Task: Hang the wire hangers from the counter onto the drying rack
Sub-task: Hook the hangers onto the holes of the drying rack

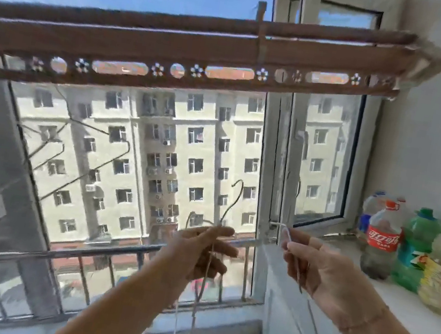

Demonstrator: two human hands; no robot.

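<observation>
L hand: grey hanger, R hand: white hanger

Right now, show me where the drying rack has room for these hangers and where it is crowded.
Free: the drying rack rail between the hung hangers and the clip, and from the clip to its right end. Crowded: the left end, and the counter under the bottles.

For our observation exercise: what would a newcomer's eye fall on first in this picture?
The brown drying rack spans the top, with wire hangers dangling at left. Below it, the left hand grips a dark hanger and the right hand pinches a white hanger. Bottles line the counter at right.
</observation>
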